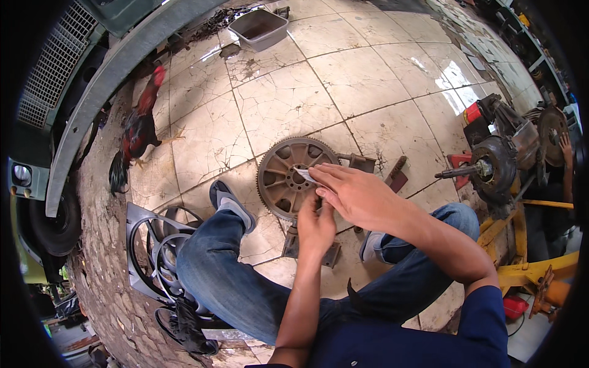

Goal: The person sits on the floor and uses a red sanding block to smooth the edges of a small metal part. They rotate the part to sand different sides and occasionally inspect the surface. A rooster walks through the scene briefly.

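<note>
A round toothed flywheel (277,178) lies between my feet, propped on metal blocks, one of them a block (361,162) at its far right edge. My right hand (359,195) reaches over its hub, fingers straight and close together. A small folded whitish piece (305,175), paper or cloth, sticks out at those fingertips; its kind is unclear. Just below, my left hand (316,228) has its fingers curled in over the flywheel's near right part, close against the right hand. Whatever the left fingers hold, if anything, is hidden.
A rooster (140,132) stands at the left beside a vehicle bumper (80,116). A grey basin (261,34) sits at the back. At right are a greasy gearbox-like assembly (494,165) and a yellow stand (534,273). Fan shrouds (144,245) lie by my left leg.
</note>
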Demonstrator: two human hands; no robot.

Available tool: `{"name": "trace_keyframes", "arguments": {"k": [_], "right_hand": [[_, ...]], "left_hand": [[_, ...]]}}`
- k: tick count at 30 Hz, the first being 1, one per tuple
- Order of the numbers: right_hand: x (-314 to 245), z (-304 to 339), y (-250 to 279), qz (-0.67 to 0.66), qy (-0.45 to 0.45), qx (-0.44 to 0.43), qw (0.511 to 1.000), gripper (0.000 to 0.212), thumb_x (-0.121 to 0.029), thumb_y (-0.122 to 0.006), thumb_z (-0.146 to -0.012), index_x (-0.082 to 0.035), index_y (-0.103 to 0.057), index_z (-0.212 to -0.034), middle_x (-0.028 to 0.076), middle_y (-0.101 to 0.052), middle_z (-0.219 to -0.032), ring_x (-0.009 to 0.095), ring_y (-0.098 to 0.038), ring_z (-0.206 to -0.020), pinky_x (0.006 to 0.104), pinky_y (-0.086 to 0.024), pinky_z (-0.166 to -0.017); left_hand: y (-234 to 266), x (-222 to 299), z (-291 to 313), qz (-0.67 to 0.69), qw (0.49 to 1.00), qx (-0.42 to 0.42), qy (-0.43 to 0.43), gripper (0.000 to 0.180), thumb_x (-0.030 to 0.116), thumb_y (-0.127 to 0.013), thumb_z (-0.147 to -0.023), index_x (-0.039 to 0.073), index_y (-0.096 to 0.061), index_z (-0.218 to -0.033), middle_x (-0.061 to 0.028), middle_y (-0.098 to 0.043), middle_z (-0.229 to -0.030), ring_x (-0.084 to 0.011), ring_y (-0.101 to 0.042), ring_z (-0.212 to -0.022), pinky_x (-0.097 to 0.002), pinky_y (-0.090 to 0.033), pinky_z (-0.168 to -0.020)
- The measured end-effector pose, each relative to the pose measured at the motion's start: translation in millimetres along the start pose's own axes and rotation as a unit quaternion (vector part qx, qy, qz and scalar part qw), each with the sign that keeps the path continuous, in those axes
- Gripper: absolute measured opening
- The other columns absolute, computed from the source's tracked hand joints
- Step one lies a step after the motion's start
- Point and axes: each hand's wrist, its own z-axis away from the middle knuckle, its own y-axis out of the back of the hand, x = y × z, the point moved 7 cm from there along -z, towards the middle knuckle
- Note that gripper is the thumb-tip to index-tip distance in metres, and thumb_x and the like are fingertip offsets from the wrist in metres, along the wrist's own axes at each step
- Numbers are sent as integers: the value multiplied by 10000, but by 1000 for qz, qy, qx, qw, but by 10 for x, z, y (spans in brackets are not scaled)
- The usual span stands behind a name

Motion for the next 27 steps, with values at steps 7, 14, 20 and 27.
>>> {"name": "trace_keyframes", "arguments": {"k": [7, 14, 20, 27], "right_hand": [[23, -62, 37, -41, -44, -8, 998, 382, -234, -489, -1010, 55, -569, -1246, 211, -609, -1267, 336, -561, -1220, 399, -467, -1011], [92, -67, -71, -53, -74, -59, 994, 380, -221, -456, -1029, 36, -558, -1289, 188, -577, -1324, 323, -543, -1236, 392, -446, -1042], [71, -43, -32, -54, -60, -54, 995, 384, -232, -458, -1027, 31, -563, -1287, 185, -581, -1321, 326, -543, -1235, 391, -445, -1038], [-42, 19, -52, -34, -20, -42, 998, 383, -227, -454, -1027, 13, -556, -1308, 170, -576, -1336, 314, -517, -1274, 381, -435, -1059]], "left_hand": [[-2, 176, 4, 15, 1000, 2, 6, 289, 141, -489, -1021, -67, -560, -1208, -130, -655, -1103, -164, -593, -1012, -298, -467, -883], [-62, 317, 72, -71, 990, 20, -116, 333, 120, -526, -967, -65, -545, -1243, -256, -650, -1101, -369, -651, -1026, -409, -483, -894], [-94, 131, 31, 2, 1000, 3, -5, 320, 140, -477, -1013, -96, -554, -1216, -167, -663, -1122, -216, -625, -1038, -308, -465, -907], [-37, 151, 68, 34, 999, 3, 25, 341, 78, -534, -933, -71, -556, -1239, -268, -629, -1158, -357, -615, -1112, -392, -458, -956]]}}
